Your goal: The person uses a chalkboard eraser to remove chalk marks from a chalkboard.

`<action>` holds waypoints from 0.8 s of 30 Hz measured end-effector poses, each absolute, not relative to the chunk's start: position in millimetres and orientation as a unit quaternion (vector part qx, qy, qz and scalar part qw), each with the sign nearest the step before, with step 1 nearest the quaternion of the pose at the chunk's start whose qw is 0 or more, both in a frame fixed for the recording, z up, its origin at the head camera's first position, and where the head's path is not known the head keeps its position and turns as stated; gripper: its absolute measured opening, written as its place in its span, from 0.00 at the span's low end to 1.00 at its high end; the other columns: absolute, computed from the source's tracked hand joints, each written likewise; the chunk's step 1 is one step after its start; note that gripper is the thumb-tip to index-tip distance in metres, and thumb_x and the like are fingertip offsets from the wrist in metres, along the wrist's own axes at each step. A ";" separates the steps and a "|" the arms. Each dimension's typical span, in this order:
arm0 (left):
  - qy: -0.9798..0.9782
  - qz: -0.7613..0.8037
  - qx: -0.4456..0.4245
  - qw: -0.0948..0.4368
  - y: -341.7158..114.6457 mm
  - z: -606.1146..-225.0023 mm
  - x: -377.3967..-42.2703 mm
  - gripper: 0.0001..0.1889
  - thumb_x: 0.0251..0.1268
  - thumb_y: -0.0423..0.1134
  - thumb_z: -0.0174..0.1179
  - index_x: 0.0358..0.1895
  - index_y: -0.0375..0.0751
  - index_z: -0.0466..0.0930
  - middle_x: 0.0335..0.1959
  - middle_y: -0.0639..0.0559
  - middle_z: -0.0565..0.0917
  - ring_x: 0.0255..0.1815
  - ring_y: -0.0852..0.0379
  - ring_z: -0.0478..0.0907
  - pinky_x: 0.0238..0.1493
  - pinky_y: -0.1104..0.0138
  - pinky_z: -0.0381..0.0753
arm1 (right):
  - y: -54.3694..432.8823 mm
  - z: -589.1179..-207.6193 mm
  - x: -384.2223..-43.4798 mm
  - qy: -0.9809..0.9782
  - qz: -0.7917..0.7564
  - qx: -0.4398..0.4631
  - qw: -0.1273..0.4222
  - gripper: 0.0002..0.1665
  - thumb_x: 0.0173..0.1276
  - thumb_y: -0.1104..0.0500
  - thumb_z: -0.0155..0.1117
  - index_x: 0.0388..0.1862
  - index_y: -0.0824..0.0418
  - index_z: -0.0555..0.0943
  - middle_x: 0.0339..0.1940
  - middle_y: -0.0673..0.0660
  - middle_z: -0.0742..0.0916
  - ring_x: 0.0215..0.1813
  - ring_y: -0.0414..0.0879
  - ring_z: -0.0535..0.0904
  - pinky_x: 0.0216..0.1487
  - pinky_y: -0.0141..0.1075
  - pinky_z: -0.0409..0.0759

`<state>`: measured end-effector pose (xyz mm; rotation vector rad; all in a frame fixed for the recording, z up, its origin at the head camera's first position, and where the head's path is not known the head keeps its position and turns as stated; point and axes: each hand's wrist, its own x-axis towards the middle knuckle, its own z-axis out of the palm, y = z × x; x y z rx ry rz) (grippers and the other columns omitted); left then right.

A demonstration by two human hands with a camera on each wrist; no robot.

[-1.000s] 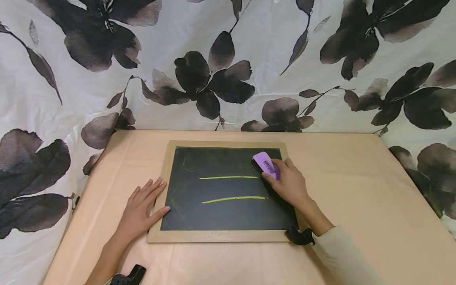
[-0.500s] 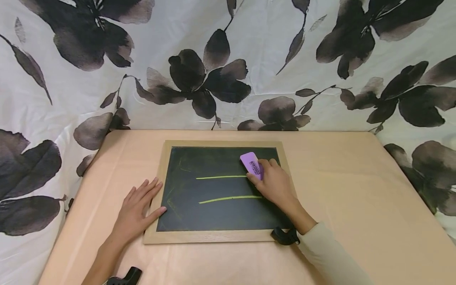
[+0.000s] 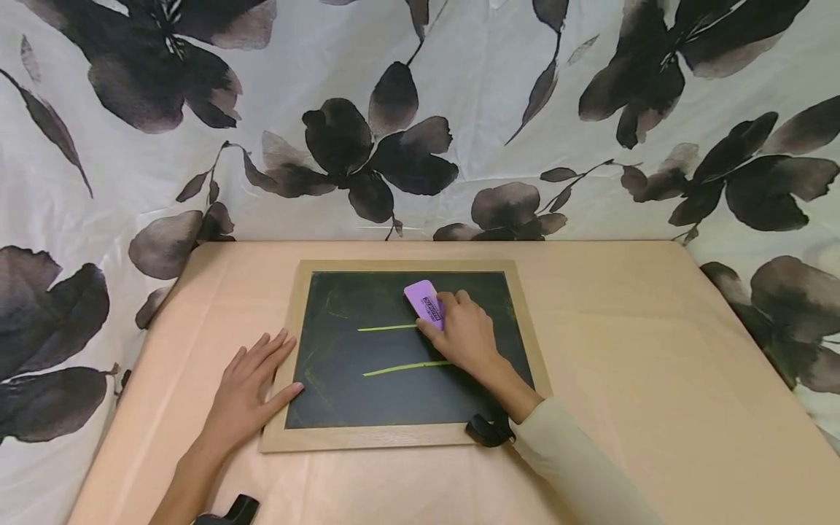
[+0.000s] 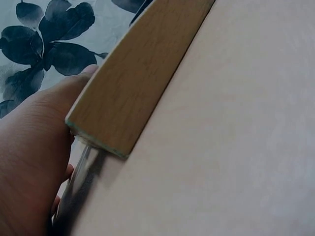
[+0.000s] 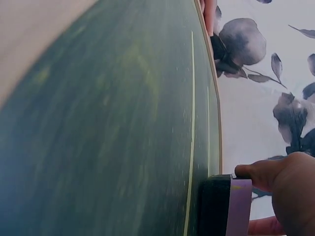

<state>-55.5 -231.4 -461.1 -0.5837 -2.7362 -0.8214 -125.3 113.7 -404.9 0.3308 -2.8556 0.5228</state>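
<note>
A chalkboard (image 3: 387, 402) in a light wooden frame lies on the table, with two yellow chalk lines across its dark surface. My right hand (image 3: 467, 332) grips a purple chalkboard eraser (image 3: 422, 297), fingers and thumb at its sides. In the right wrist view the black felt side of the eraser (image 5: 238, 206) faces the board. It overlaps the upper chalk line (image 3: 383, 328); my right hand covers the right ends of both lines. My left hand (image 3: 252, 386) rests on the board's left edge, fingers spread and straight, thumb on the frame (image 4: 142, 73).
The peach-covered table (image 3: 630, 328) extends around the board. Behind it hangs a white cloth (image 3: 499, 109) printed with dark flowers. Faint yellow chalk smudges mark the board's left side. A black wrist device (image 3: 488, 430) is on the right wrist.
My right hand has slid the eraser leftward across the board, along the upper chalk line. My left hand keeps its place on the frame; the head view has shifted slightly.
</note>
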 end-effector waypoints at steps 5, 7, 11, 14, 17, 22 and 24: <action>-0.932 -0.281 -0.199 0.115 -232.3 -461.8 -55.6 0.37 0.58 0.50 0.66 0.71 0.46 0.65 0.71 0.47 0.65 0.72 0.41 0.55 0.70 0.44 0.45 | 97.7 -405.4 -128.5 -0.970 0.181 0.124 0.099 0.33 0.59 0.43 0.69 0.54 0.65 0.80 0.31 0.57 0.78 0.25 0.46 0.72 0.21 0.39 0.73; -0.931 -0.282 -0.199 0.116 -232.2 -462.1 -55.8 0.37 0.58 0.50 0.66 0.71 0.46 0.66 0.71 0.47 0.65 0.72 0.41 0.55 0.70 0.44 0.45 | 90.7 -405.1 -129.2 -0.970 0.183 0.131 0.094 0.33 0.59 0.42 0.68 0.54 0.65 0.80 0.31 0.57 0.78 0.25 0.45 0.72 0.21 0.39 0.72; -0.932 -0.280 -0.199 0.116 -232.4 -462.9 -56.1 0.37 0.58 0.50 0.66 0.71 0.47 0.65 0.71 0.48 0.64 0.72 0.41 0.55 0.70 0.45 0.45 | 74.3 -404.4 -130.1 -0.970 0.177 0.146 0.086 0.33 0.60 0.41 0.68 0.54 0.65 0.79 0.32 0.57 0.78 0.26 0.46 0.73 0.22 0.39 0.74; -0.932 -0.279 -0.198 0.118 -233.2 -463.1 -56.3 0.37 0.58 0.50 0.66 0.71 0.47 0.66 0.71 0.48 0.65 0.72 0.42 0.55 0.70 0.45 0.45 | 61.0 -403.5 -130.5 -0.969 0.170 0.160 0.082 0.33 0.60 0.41 0.67 0.55 0.65 0.79 0.33 0.57 0.78 0.27 0.46 0.74 0.23 0.40 0.76; -0.931 -0.282 -0.197 0.119 -233.5 -463.4 -56.9 0.37 0.58 0.50 0.66 0.71 0.47 0.66 0.71 0.48 0.65 0.72 0.42 0.55 0.70 0.45 0.45 | 49.1 -402.3 -131.1 -0.967 0.171 0.172 0.076 0.34 0.61 0.41 0.67 0.55 0.65 0.79 0.34 0.58 0.79 0.28 0.47 0.76 0.24 0.41 0.77; -0.931 -0.284 -0.198 0.118 -232.9 -463.3 -57.5 0.36 0.58 0.50 0.66 0.70 0.46 0.66 0.71 0.48 0.65 0.72 0.41 0.55 0.70 0.45 0.45 | 32.7 -401.5 -131.0 -0.964 0.179 0.184 0.066 0.34 0.60 0.41 0.67 0.55 0.64 0.79 0.35 0.58 0.80 0.29 0.47 0.76 0.25 0.41 0.78; -0.931 -0.283 -0.198 0.118 -232.8 -463.0 -57.3 0.36 0.58 0.50 0.66 0.70 0.46 0.66 0.71 0.48 0.65 0.72 0.41 0.55 0.70 0.44 0.45 | 26.8 -401.8 -130.0 -0.964 0.174 0.191 0.064 0.34 0.61 0.40 0.66 0.56 0.64 0.79 0.36 0.57 0.80 0.30 0.46 0.76 0.25 0.40 0.78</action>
